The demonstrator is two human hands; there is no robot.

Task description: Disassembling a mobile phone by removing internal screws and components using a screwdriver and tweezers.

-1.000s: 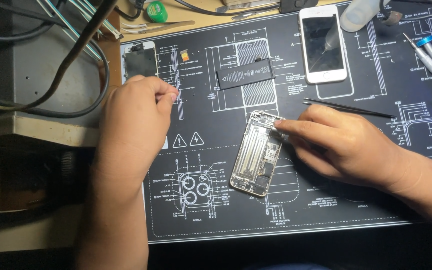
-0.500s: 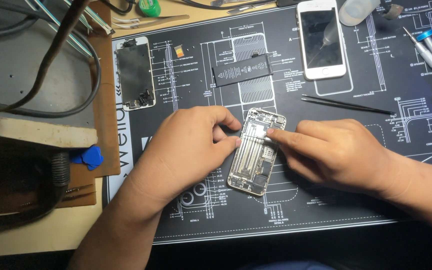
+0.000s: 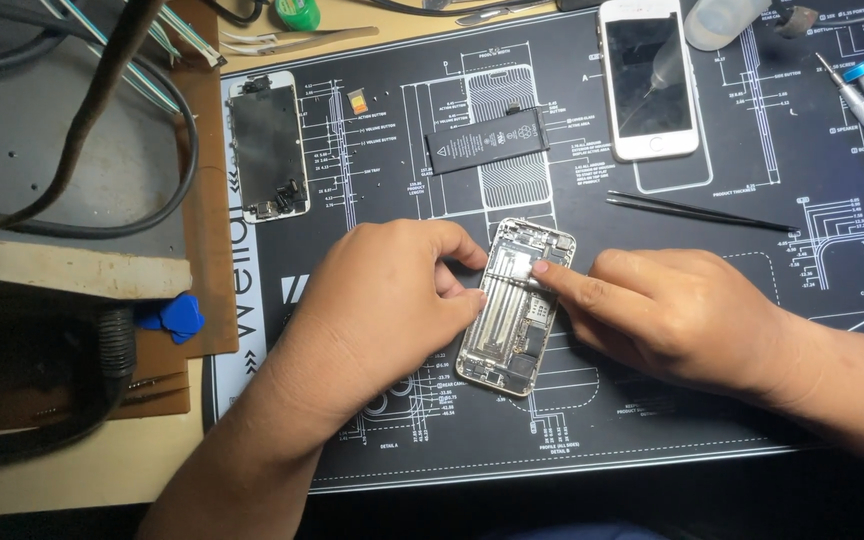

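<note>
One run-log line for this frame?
left hand: steadies open phone chassis | right hand: fingertip on chassis | black mat: battery, tweezers

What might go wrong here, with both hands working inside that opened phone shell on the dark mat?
The right hand presses a fingertip on parts inside the opened phone shell; too much force could bend something delicate. The left hand grips only the shell's edge, so it might slip across the mat. The loose battery and black tweezers lie close by and could be knocked.
</note>
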